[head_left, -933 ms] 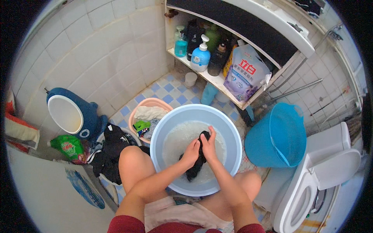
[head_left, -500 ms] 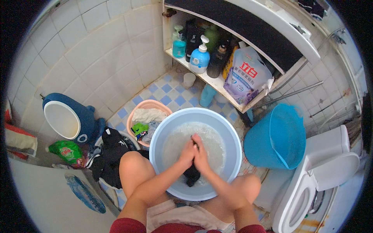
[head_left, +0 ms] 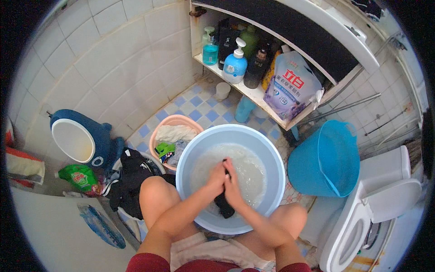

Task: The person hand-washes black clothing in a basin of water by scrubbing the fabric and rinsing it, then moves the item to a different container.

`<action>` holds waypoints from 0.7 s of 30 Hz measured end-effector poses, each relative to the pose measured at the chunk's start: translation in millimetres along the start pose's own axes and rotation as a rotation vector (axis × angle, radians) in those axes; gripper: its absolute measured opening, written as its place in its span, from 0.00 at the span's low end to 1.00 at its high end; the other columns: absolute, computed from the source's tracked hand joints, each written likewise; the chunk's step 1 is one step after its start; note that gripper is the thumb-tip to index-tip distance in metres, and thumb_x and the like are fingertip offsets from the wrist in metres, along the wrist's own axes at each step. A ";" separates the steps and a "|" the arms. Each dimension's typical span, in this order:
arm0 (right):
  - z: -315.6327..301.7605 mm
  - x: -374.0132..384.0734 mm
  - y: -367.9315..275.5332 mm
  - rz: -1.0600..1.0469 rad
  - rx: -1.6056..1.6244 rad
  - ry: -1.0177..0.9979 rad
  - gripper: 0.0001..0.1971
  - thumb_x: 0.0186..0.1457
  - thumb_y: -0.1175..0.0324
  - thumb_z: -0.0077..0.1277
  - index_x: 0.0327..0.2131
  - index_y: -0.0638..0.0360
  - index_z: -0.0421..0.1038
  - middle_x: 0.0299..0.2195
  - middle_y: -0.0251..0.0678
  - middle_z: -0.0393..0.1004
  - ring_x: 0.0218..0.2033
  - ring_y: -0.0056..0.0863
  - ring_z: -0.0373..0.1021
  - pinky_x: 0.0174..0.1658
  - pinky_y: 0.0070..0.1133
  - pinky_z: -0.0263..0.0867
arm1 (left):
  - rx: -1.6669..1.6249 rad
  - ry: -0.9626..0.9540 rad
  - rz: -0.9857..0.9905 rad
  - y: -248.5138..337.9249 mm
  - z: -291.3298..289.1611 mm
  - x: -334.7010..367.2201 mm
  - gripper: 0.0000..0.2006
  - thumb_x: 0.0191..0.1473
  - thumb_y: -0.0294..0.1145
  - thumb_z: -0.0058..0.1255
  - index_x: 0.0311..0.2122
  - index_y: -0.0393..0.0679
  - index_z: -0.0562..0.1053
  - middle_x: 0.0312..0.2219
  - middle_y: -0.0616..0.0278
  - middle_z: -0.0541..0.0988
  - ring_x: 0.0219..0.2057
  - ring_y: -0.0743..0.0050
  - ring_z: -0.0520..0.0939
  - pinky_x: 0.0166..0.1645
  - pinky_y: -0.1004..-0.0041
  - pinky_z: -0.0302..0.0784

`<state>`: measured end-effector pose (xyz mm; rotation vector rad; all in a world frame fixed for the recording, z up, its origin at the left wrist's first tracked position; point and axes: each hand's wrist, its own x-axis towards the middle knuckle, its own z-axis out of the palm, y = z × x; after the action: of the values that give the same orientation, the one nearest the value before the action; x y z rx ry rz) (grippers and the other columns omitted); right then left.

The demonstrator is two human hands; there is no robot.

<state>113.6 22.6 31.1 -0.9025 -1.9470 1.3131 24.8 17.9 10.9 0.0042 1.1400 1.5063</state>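
A wide light-blue basin (head_left: 277,172) stands between my knees, with cloudy, sudsy water in it. Over that water my left hand (head_left: 217,177) and my right hand (head_left: 233,183) are pressed together, palm to palm. Between them they grip a narrow wet black cloth, most likely a sock (head_left: 223,206). Its lower end hangs out below my hands toward me, and a small dark bit shows at the fingertips. The middle of the sock is hidden by my fingers.
A pink basin (head_left: 164,124) of clothes and a tub of black clothes (head_left: 130,177) sit left. A blue bucket (head_left: 312,167) and a toilet (head_left: 349,231) stand right. Ahead, a shelf holds a blue pump bottle (head_left: 234,68) and a detergent pouch (head_left: 290,86). A green bag (head_left: 79,177) lies far left.
My hands stay pressed together on the sock over the water, shifting only slightly against each other. The sock's hanging end has moved a little. The whole view has shifted slightly.
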 end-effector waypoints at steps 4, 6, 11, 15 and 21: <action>-26.8 32.6 29.1 0.226 0.168 0.141 0.21 0.60 0.64 0.32 0.53 0.66 0.56 0.57 0.48 0.53 0.58 0.40 0.50 0.60 0.28 0.43 | 0.182 -0.119 0.126 -27.5 10.1 -16.9 0.13 0.59 0.37 0.33 0.37 0.39 0.67 0.33 0.60 0.69 0.35 0.74 0.68 0.44 0.73 0.62; -17.7 18.1 31.6 0.124 0.061 0.067 0.21 0.60 0.63 0.31 0.54 0.63 0.56 0.58 0.47 0.50 0.60 0.40 0.47 0.61 0.29 0.41 | 0.178 -0.076 0.150 -17.2 13.0 -17.3 0.13 0.58 0.39 0.35 0.39 0.42 0.67 0.35 0.62 0.70 0.37 0.72 0.69 0.45 0.71 0.64; -2.3 5.2 8.2 -0.027 0.077 -0.033 0.21 0.59 0.64 0.30 0.54 0.61 0.57 0.60 0.43 0.47 0.62 0.39 0.42 0.62 0.30 0.34 | 0.056 -0.039 -0.039 9.2 6.4 -11.2 0.15 0.56 0.44 0.38 0.41 0.44 0.68 0.37 0.62 0.71 0.39 0.71 0.70 0.44 0.70 0.66; -33.5 31.2 25.9 0.133 0.060 0.201 0.18 0.59 0.68 0.33 0.50 0.65 0.60 0.57 0.49 0.52 0.59 0.41 0.48 0.61 0.28 0.40 | 0.138 -0.245 0.061 -29.6 5.3 -11.9 0.11 0.58 0.38 0.37 0.39 0.43 0.68 0.33 0.65 0.71 0.34 0.80 0.71 0.39 0.77 0.67; -0.7 -4.5 -13.6 -0.076 -0.158 -0.034 0.24 0.60 0.58 0.32 0.54 0.65 0.55 0.58 0.47 0.51 0.60 0.41 0.47 0.61 0.30 0.39 | -0.130 0.045 -0.072 0.7 -6.0 3.7 0.14 0.58 0.36 0.35 0.43 0.39 0.68 0.36 0.59 0.72 0.39 0.73 0.71 0.45 0.74 0.66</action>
<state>114.0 15.7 43.6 -0.8766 -2.1135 1.1509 19.6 17.0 6.0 -0.1589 1.0649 1.5202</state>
